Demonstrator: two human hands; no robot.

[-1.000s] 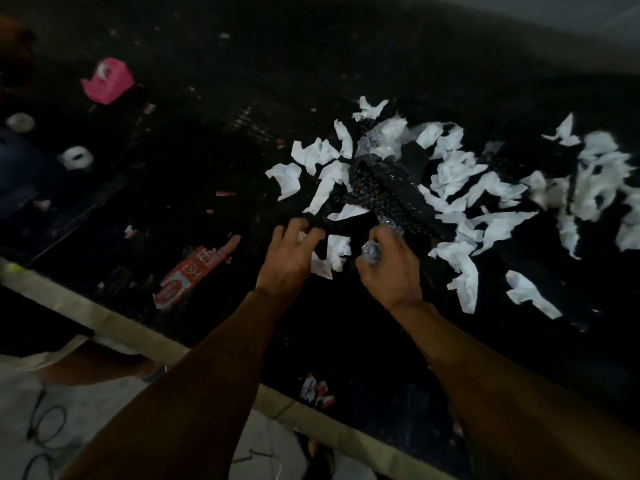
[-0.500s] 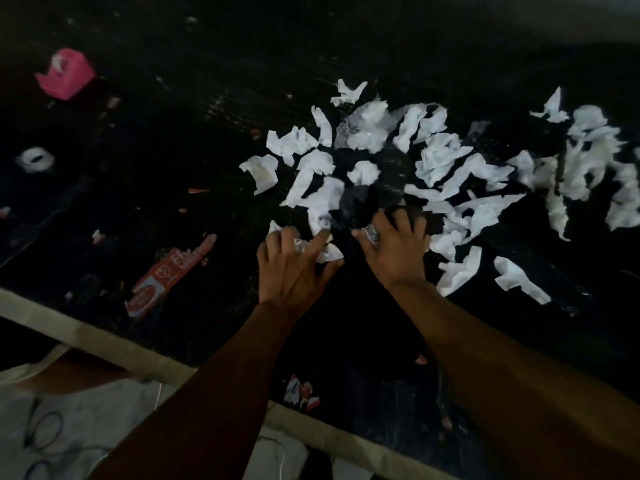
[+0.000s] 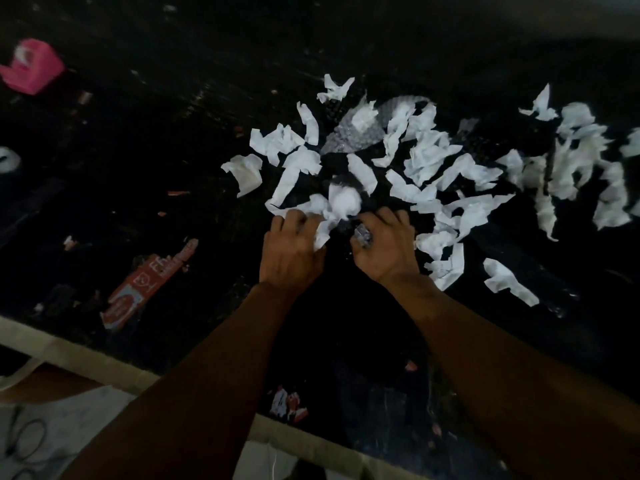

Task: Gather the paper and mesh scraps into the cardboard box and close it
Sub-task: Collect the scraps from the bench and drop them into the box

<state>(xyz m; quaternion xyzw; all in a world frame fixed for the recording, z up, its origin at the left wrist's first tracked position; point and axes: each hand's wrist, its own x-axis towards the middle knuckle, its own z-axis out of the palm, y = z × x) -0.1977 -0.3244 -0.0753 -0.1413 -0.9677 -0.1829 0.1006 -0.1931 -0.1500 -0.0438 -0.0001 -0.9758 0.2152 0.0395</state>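
Several torn white paper scraps [image 3: 426, 157] lie scattered on a dark surface, with a grey mesh scrap [image 3: 353, 133] among them near the top of the pile. A second cluster of paper scraps [image 3: 571, 161] lies farther right. My left hand [image 3: 292, 251] is at the pile's near edge, its fingers curled over a bunch of paper scraps [image 3: 322, 216]. Close beside it, my right hand [image 3: 384, 247] pinches a small crumpled shiny mesh scrap [image 3: 362, 234] between thumb and fingers. I cannot make out a cardboard box in this view.
A red printed packet [image 3: 145, 285] lies left of my left arm. A pink object [image 3: 33, 67] sits at the far left. A small red-and-white wrapper [image 3: 287, 403] lies near the beige front edge [image 3: 86, 358]. Dark cables [image 3: 24, 441] lie below that edge.
Both hands have moved forward into the pile. My left hand's fingers have curled over paper scraps and bunched them together. My right hand keeps hold of the small shiny scrap.
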